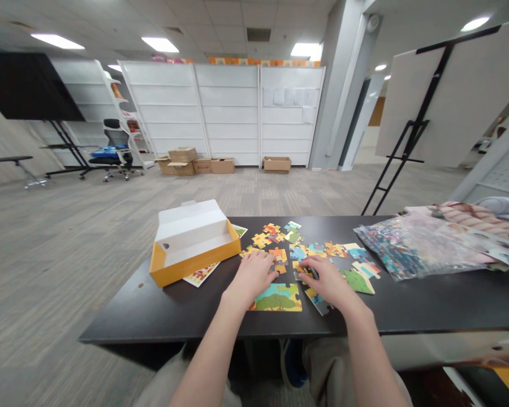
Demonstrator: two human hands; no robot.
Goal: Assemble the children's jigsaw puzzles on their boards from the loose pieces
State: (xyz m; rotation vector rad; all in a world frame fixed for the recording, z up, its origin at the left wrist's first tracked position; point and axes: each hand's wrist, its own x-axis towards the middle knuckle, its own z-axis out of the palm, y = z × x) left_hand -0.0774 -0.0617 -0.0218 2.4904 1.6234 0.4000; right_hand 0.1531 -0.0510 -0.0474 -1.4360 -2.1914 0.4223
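My left hand [253,273] lies over the table with its fingers stretched out and thumb apart, resting among loose jigsaw pieces. Beside its fingertips are orange puzzle pieces [279,254]. My right hand [326,277] has curled fingers, with thumb and forefinger at a small puzzle piece [297,271] that they partly cover. Below and between the hands lies a joined block of green and blue puzzle pieces [277,298]. A dark-edged puzzle piece [319,302] sits under my right wrist. To its right is a green puzzle piece [358,281].
An open yellow box [197,257] with a white lid stands at the left, partly over a printed sheet [201,275]. More pieces [263,238] are scattered toward the back of the black table [131,314]. A clear plastic bag [419,246] and folded cloth [479,217] lie at the right.
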